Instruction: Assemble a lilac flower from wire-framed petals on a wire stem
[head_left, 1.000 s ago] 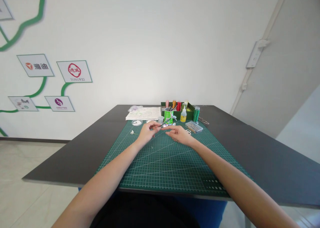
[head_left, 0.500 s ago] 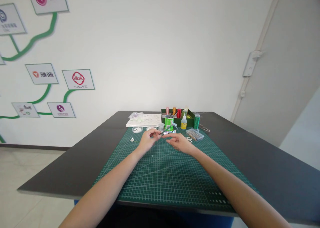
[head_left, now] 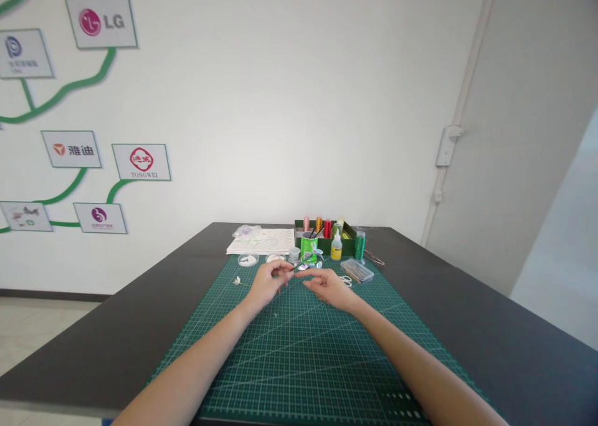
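Thin dark item [head_left: 303, 263] held aloft between the two hands over the far part of a green gridded cutting mat [head_left: 289, 364], slanting up and away to the right; exact nature too small to tell. Left hand [head_left: 270, 283] closed in a pinch, thumb against fingers, on its near end. Right hand [head_left: 331, 288] partly open, index finger stretched to that same end, thumb apart below; whether it touches or grips anything fine, cannot tell. Handling, by judgement: very light, slim, fairly stiff, apt to roll or twist between fingertips; best pinched low on the near end, with little pressure. Just beyond: green can [head_left: 309, 245] and shiny pale pieces [head_left: 319, 265]. To the right, white scissor handles [head_left: 346, 281], clear case [head_left: 357, 270], glue bottle [head_left: 336, 248], green spool [head_left: 359, 245]. Left, small white flower [head_left: 237, 281] on the mat. Farther back, paper sheets [head_left: 261, 242] and green box [head_left: 348, 247] on the dark desk [head_left: 93, 339].
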`<state>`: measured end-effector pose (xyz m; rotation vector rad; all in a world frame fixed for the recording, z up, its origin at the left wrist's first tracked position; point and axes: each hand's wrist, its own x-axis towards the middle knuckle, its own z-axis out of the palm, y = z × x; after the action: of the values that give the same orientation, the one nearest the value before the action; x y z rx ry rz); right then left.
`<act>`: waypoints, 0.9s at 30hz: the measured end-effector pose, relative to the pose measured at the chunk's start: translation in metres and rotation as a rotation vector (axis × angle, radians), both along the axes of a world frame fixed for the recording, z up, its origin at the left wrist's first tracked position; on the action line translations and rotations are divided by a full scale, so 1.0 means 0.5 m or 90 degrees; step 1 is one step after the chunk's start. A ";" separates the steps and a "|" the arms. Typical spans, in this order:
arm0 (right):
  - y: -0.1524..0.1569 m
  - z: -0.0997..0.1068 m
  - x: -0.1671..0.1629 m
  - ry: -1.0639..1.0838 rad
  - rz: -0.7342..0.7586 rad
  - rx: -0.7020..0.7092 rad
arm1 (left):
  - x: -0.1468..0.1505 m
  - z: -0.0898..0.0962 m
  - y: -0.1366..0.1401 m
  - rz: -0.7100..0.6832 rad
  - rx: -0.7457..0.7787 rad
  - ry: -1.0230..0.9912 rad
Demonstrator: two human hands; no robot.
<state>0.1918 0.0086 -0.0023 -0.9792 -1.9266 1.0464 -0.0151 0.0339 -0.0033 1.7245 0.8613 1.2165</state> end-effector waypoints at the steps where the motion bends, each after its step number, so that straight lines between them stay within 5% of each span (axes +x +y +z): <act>1: 0.001 -0.001 0.000 0.003 0.001 -0.002 | 0.000 0.000 0.000 0.003 0.001 0.004; 27: -0.005 0.011 -0.007 -0.015 -0.015 0.004 | -0.009 -0.001 0.000 0.025 0.055 0.018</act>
<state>0.1884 0.0061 0.0033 -1.0126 -1.9320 1.0190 -0.0194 0.0337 -0.0038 1.8042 0.8745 1.2744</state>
